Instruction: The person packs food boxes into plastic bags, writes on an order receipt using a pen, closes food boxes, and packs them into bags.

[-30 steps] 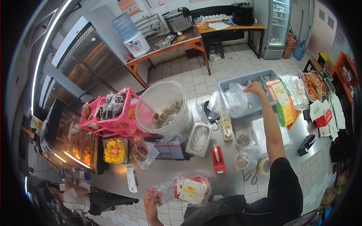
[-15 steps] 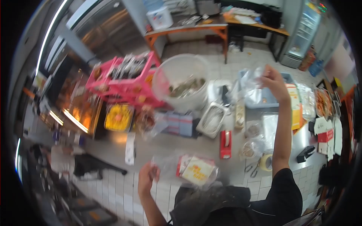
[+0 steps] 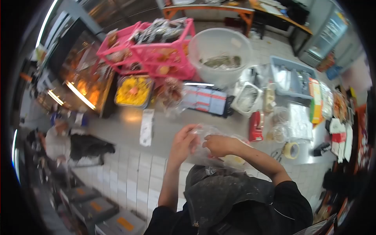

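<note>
A clear plastic bag (image 3: 200, 157) lies at the front edge of the steel table (image 3: 166, 121). My left hand (image 3: 184, 141) has its bent fingers closed on the bag's upper left part. Right beside it, my right hand (image 3: 217, 145) is closed at the bag's mouth; anything small between its fingers is hidden. Under my right forearm shows part of a yellow and white printed packet (image 3: 234, 159), mostly covered. A white paper slip (image 3: 147, 127) lies left of my hands, and a red tape dispenser (image 3: 256, 126) stands to the right.
Behind are pink baskets (image 3: 137, 46), a translucent tub (image 3: 220, 49), a tray of yellow food (image 3: 134, 91) and a tablet (image 3: 205, 99). A blue-grey bin (image 3: 293, 93) and a tape roll (image 3: 290, 150) are at the right. Another person (image 3: 58, 143) is at the far left.
My right hand has come back from the blue-grey bin to the bag beside my left hand. The view has tilted down toward the table.
</note>
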The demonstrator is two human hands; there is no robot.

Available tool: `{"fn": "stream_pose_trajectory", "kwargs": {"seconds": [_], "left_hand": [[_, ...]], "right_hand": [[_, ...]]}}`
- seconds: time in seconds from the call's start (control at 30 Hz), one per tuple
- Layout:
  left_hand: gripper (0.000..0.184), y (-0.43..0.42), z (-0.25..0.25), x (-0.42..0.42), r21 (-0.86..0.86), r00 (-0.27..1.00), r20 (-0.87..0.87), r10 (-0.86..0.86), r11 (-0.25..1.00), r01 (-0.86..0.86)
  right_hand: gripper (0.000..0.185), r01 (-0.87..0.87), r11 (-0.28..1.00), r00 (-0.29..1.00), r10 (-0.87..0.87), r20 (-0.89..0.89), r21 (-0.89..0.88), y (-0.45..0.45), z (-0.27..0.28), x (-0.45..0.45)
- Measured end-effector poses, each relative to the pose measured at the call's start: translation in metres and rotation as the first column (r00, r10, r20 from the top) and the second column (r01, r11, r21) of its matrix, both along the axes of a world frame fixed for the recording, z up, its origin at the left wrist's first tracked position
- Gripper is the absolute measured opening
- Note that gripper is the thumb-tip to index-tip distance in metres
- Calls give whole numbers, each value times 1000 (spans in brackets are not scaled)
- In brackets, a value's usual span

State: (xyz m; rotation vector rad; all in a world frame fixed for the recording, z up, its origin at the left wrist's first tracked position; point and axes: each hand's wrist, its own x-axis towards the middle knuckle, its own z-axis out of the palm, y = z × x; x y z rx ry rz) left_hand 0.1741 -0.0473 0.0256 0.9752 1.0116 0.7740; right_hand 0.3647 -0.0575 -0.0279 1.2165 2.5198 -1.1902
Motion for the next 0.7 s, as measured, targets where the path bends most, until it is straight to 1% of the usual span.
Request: {"fn": "stream_pose_trajectory", "kwargs": {"seconds": [0.03,0.07,0.1,0.13,0.17,0.2,0.23,0.27,0.3,0.37,0.4,0.5,0.53,0.63,0.7], "left_hand": [[28,0,-5,-2,17,1000,-1,-10,1000,10],[28,-2,-7,-1,-3,1000,14,-14,1000,14],[28,-3,-7,-2,-16,1000,21,-11,1000,11],[28,-5,-6,-2,-25,1000,22,-1,1000,1],[27,-7,-5,-1,-35,999,30,13,999,-12],[27,-11,-5,1,-46,999,35,32,998,-30],[26,-15,-5,2,-63,998,35,55,997,-53],[26,-20,-6,2,-71,996,35,88,994,-86],[25,-25,-7,4,-78,992,34,123,990,-120],[24,-32,-9,11,-79,981,22,193,978,-191],[23,-38,-9,14,-78,974,6,227,971,-226],[22,-53,-15,25,-110,946,-29,323,939,-324],[22,-57,-16,30,-125,934,-33,356,926,-357],[21,-63,-13,43,-129,919,-47,391,910,-394],[22,-63,-11,45,-91,921,-56,386,917,-389]], "right_hand": [[30,9,1000,992,-9,-122,1,3,18,23],[31,6,1000,969,-4,-246,8,11,42,51],[32,-5,1000,928,15,-372,27,24,62,78],[34,49,979,888,-134,-440,-199,42,69,111],[36,73,906,829,-289,-480,-418,61,72,147],[35,357,862,786,-485,-382,-360,80,71,182],[35,606,746,681,-665,-305,-275,100,61,218],[37,744,665,653,-708,-271,55,127,29,264],[40,778,501,609,-751,-257,381,152,-11,302],[48,689,471,644,-747,-167,551,190,-70,341],[53,634,455,655,-746,-120,625,204,-83,351],[63,784,360,451,-890,-64,506,236,-99,320],[56,731,344,473,-878,-75,589,240,-109,314],[43,781,354,431,-902,-33,515,257,-125,317],[35,812,286,403,-905,-135,508,266,-128,333]]}}
